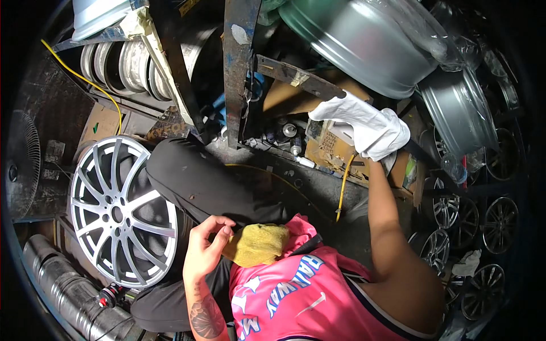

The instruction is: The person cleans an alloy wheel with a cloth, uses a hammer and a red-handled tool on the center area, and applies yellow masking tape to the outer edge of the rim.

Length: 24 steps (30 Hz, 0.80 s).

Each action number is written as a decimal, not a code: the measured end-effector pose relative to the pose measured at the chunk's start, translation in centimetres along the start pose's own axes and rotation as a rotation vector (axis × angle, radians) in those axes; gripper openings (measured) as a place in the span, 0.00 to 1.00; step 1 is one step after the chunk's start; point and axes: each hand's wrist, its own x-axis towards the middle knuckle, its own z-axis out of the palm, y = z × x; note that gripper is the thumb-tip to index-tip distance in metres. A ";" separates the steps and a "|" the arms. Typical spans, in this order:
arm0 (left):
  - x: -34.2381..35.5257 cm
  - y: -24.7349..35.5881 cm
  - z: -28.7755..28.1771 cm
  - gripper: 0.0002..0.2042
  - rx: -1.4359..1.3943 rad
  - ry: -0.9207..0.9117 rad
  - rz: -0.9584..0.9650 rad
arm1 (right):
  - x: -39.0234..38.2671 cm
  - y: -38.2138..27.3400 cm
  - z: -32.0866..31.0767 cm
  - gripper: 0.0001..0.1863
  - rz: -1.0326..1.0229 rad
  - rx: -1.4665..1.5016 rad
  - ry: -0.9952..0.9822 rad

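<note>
My left hand (207, 244) is over my lap, fingers curled, with the thumb against the edge of a folded yellow cloth (259, 244). The fingertips below the cloth are hidden. My right arm (384, 210) reaches forward to a bunched white cloth (378, 133), which covers that hand and partly drapes over a metal frame bar. Its fingers cannot be seen. A silver multi-spoke wheel rim (116, 214) stands tilted beside my left knee, its spoked face toward me.
Large silver rims (364, 42) rest at the upper right, some wrapped in plastic. Dark metal posts (236, 74) rise ahead. Bottles (296, 146) and cardboard (330, 148) sit below the bar. A fan (23, 165) stands far left; a yellow hose (85, 77) hangs behind the rim. More spoked wheels (500, 224) line the right.
</note>
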 end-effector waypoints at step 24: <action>12.7 -2.8 17.4 0.26 0.288 -0.319 0.284 | -16.2 -9.0 -5.1 0.17 0.017 2.384 -0.951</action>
